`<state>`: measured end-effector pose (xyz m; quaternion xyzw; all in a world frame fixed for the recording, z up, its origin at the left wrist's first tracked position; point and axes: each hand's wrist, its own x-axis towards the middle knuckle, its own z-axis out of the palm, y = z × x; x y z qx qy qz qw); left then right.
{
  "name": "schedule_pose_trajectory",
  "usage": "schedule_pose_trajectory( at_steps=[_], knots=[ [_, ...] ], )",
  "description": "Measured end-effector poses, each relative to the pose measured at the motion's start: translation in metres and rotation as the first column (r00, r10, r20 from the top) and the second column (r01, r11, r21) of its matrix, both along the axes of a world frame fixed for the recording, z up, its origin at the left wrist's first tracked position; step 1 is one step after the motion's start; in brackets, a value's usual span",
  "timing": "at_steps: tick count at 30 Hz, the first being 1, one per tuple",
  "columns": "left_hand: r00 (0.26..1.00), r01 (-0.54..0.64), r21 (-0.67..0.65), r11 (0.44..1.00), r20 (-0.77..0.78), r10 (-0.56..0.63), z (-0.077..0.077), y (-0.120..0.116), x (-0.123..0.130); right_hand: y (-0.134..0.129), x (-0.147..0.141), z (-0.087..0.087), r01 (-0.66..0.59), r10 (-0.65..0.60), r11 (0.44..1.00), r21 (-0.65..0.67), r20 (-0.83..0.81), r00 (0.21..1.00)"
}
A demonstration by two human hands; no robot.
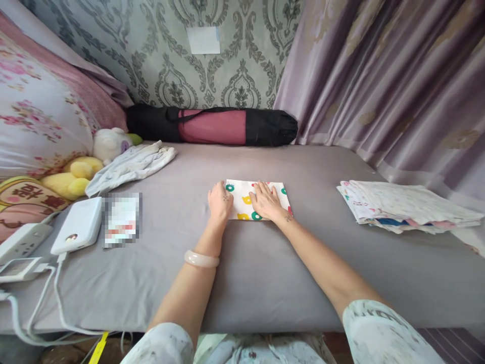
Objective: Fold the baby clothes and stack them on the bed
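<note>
A white folded cloth (242, 184) printed with colourful letter-like shapes lies flat on the grey bed sheet in front of me. My left hand (220, 201) is at its left edge with the fingers curled in, closed on that edge; the fingertips are partly hidden. Flat on top of the cloth rests my right hand (265, 200), its fingers spread and holding nothing. To the right lies a stack of folded cloths (401, 205), apart from both hands.
A black and dark-pink long bag (212, 126) lies along the wall. On the left are a crumpled pale cloth (132, 167), plush toys (78, 174), a white power bank (78, 225), a power strip (25, 240) and white cables (56, 298). Curtains (359, 76) hang at right.
</note>
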<state>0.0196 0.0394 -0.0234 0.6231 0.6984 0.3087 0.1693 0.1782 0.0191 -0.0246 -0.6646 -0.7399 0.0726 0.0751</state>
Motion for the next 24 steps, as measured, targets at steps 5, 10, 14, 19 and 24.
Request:
schedule_pose_trajectory(
  at_steps=[5, 10, 14, 19, 24],
  knots=[
    [0.983, -0.086, 0.021, 0.996, 0.163, 0.081, 0.001, 0.003, -0.010, 0.007, -0.022, -0.002, -0.027, 0.029, 0.997, 0.070, -0.029, 0.999],
    [0.945, -0.166, 0.030, 0.986, 0.291, 0.150, 0.003, 0.002, -0.017, 0.008, -0.027, -0.009, -0.016, 0.017, 0.999, 0.040, -0.038, 0.999],
    [0.923, -0.197, 0.021, 0.980, 0.340, 0.179, 0.004, 0.002, -0.019, 0.012, -0.031, -0.005, -0.017, 0.017, 0.999, 0.029, -0.019, 1.000],
    [0.927, -0.197, 0.033, 0.980, 0.333, 0.175, 0.004, 0.002, -0.019, 0.017, -0.049, -0.005, -0.051, 0.053, 0.997, 0.055, -0.022, 0.998],
    [0.932, -0.211, 0.049, 0.976, 0.312, 0.186, 0.002, 0.004, -0.019, 0.019, -0.054, -0.010, -0.057, 0.057, 0.998, 0.019, -0.007, 0.998]
  ],
)
